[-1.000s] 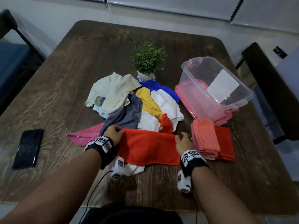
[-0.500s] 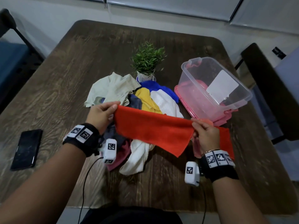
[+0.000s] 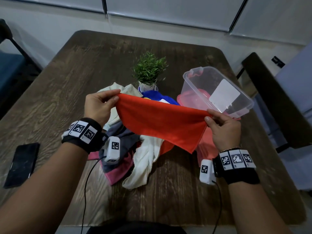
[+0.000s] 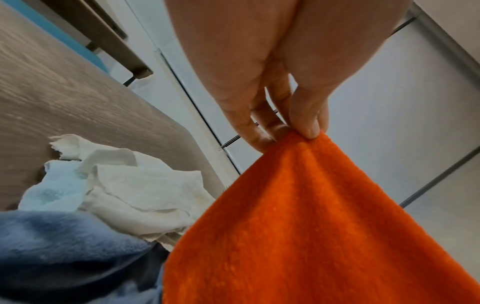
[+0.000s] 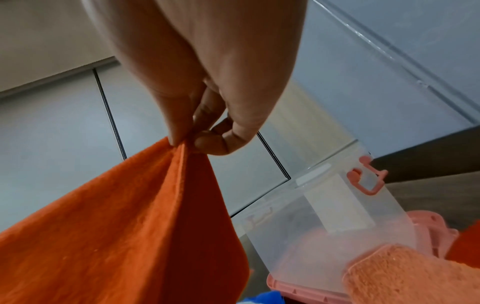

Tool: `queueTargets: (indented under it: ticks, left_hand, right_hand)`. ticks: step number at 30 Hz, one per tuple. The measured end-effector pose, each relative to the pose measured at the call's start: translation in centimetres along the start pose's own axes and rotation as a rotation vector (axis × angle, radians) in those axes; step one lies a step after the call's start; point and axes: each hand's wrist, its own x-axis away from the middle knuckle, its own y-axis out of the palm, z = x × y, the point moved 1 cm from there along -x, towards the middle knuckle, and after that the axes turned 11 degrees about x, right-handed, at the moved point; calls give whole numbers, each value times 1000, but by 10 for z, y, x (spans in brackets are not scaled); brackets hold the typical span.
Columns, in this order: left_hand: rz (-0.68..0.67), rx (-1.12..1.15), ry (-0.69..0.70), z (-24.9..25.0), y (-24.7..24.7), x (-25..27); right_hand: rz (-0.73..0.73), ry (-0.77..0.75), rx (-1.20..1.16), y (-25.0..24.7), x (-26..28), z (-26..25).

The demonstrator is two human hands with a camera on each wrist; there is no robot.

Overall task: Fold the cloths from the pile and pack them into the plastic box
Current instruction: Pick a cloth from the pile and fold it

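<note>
Held up above the pile of cloths (image 3: 128,149), an orange cloth (image 3: 162,122) hangs stretched between the left hand (image 3: 98,107) and right hand (image 3: 222,127), each pinching a top corner, near the clear plastic box (image 3: 217,92).

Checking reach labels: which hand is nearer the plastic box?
Right. The right hand sits just at the plastic box's near edge; the left hand is across the orange cloth.
</note>
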Motion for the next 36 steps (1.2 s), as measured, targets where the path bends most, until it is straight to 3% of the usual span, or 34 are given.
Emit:
queueTargets:
  ticks: [6,12,17,24,28,30,32,36]
  left_hand:
    - [13,-40,45,8,1,3]
    - [-131,-286,209,9,-5,10]
    - [-324,-50,-16,-13,-5,36]
    - [-334,-194,-171,-57,13,94]
    - [-367,-476,-226,-109,20,125]
    - [-372,-661,-196,-126,21,142]
    - [-405,-702,-107,-134,24,156]
    - [-781,-639,161,-139,44,187]
  right_hand:
    - [32,-9,59,-4,1,-1]
    - [3,-48,124,-10,8,-1]
    - [-7,42,109,-13,40,9]
    - [16,123,236,-20,77,62]
    - [-145,288,393,-13,88,105]
    - [-264,373,502,-7,103,128]
    - [-365,460,599,-1,122,146]
    - [-453,545,660,14,149,175]
